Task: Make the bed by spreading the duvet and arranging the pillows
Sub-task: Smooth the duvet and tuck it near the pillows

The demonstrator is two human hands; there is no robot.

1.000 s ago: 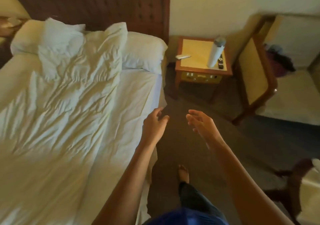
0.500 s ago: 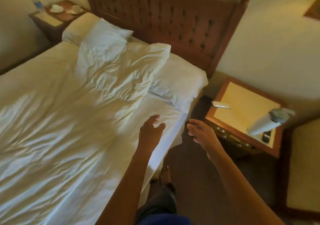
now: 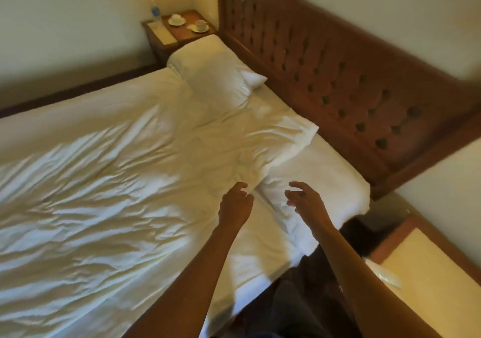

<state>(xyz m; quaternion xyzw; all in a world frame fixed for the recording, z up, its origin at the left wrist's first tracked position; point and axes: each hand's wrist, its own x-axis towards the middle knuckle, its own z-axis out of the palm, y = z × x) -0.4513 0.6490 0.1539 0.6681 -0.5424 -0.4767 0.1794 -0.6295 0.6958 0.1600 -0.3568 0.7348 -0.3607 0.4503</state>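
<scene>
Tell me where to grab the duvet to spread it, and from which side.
Take the duvet by its near long edge, just ahead of the left hand, coming from the bedside where the person stands. That edge lies loose and rumpled, and it stops short of the near pillow and the bare sheet, so pulling it toward that side should probably cover them.

Bed, head end. Duvet (image 3: 109, 194) spread over the mattress from 9 o'clock to centre, its top corner lying on the near pillow (image 3: 320, 181) at 3 o'clock. Far pillow (image 3: 216, 72) at 12 o'clock. Headboard (image 3: 338, 77) behind both pillows, running 12 to 3 o'clock. Far nightstand (image 3: 182, 35) at 11 o'clock, beyond the far pillow, with cups (image 3: 177, 19) and a bottle (image 3: 155, 12) on top. Near nightstand (image 3: 421, 285) at 4 o'clock, beside the bed.
</scene>
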